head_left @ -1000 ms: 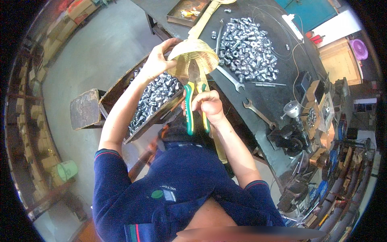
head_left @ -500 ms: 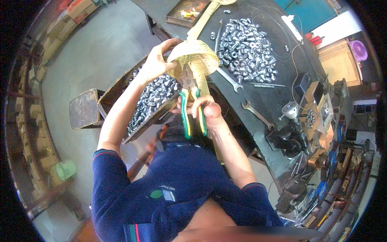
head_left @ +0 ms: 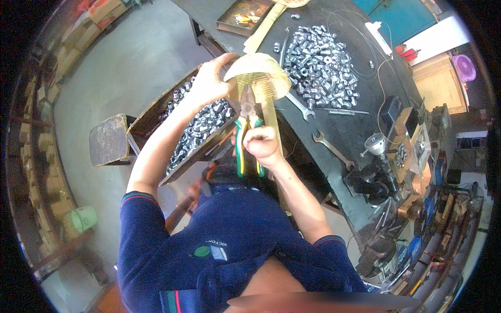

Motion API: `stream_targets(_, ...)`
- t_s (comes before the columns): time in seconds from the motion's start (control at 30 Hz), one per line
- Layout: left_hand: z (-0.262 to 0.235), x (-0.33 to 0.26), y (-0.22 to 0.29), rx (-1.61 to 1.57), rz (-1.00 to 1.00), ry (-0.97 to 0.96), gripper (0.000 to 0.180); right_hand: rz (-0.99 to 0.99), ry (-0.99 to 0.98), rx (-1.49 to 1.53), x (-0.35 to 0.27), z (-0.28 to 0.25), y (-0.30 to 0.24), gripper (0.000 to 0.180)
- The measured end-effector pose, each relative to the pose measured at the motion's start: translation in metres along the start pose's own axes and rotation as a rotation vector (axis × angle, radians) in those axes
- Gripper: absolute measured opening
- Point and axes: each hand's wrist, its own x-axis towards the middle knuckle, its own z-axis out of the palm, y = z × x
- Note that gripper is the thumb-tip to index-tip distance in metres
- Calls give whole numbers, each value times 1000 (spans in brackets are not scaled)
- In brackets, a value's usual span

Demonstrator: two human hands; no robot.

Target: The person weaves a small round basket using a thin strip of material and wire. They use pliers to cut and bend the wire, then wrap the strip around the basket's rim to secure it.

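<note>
A pale yellow woven bowl-shaped strainer [head_left: 255,68] is held tilted in front of my body, and its long flat handle [head_left: 272,120] runs down toward me. My left hand [head_left: 215,78] grips the bowl's left rim, thumb toward the inside and fingers over the outer side. My right hand [head_left: 262,145] is closed on combination pliers [head_left: 240,146] with green and yellow grips. The plier jaws point up into the hollow of the bowl. Whether they bite on the weave or on something small there, I cannot tell.
On the dark bench lie a heap of metal nuts [head_left: 321,68], two spanners [head_left: 334,150] and a shallow tray [head_left: 242,18]. Another woven strainer [head_left: 266,26] lies at the far edge. A wooden box [head_left: 167,180] of metal fittings stands left, below bench height. A bench device [head_left: 373,180] stands right.
The bowl and my left hand have shifted slightly right, and the bowl has tilted a little. My right hand has turned, with its fingers drawn tighter round the plier grips.
</note>
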Motion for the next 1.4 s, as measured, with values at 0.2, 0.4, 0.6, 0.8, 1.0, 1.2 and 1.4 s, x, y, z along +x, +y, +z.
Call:
stream_targets(0.2,27,-11,-6,159,-153,14,44,119,108,-23,-12,-6,10,8)
stream_targets(0.4,42,-13,-20,205,-203,18,48,180,188,97,-24,-9,4,6)
stream_targets(0.6,9,-22,-49,272,-271,-5,50,261,184,24,-49,-5,8,4)
stream_targets(0.8,6,-21,-43,-69,-260,-29,56,258,-27,-434,-53,-19,-33,9)
stream_targets(1.0,-3,-27,-20,-392,-301,-141,69,252,-148,-918,-72,-33,-49,5)
stream_targets(1.2,-8,-32,-1,-357,-143,-115,72,153,-253,-1054,-82,-23,-36,7)
stream_targets(1.4,-12,-38,3,-360,-131,-122,74,111,-220,-1039,-91,-15,-23,10)
